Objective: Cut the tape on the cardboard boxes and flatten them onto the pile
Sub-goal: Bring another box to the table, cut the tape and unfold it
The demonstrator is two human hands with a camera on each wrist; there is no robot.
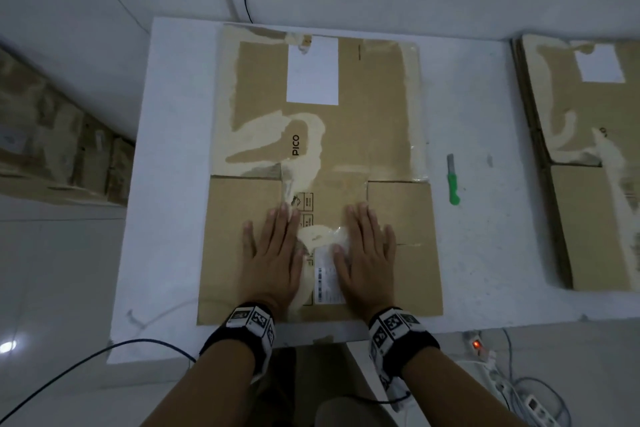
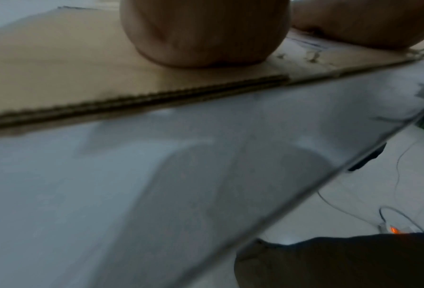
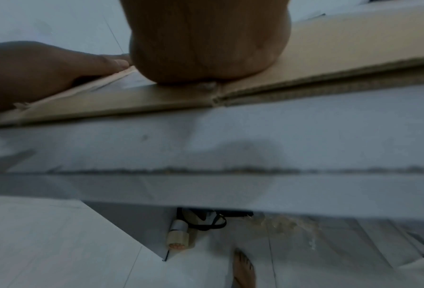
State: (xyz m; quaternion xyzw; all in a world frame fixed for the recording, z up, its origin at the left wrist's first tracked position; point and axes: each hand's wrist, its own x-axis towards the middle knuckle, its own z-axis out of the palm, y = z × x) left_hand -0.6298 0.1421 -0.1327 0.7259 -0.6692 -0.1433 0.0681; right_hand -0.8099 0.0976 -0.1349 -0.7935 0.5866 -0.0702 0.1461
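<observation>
Left hand [image 1: 272, 260] and right hand [image 1: 367, 260], fingers straight, press flattened box [image 1: 346, 135]; pile [image 1: 588, 184] lies right, nearer right hand.

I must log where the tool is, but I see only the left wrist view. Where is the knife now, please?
Observer: The green-handled knife lies on the table, right of the flattened box; no hand touches it.
Operator: Are both hands flat?
Observer: Yes, the left hand and right hand press the box with straight fingers.
Operator: Where is the pile?
Observer: The pile lies further right, beyond the knife.
</observation>
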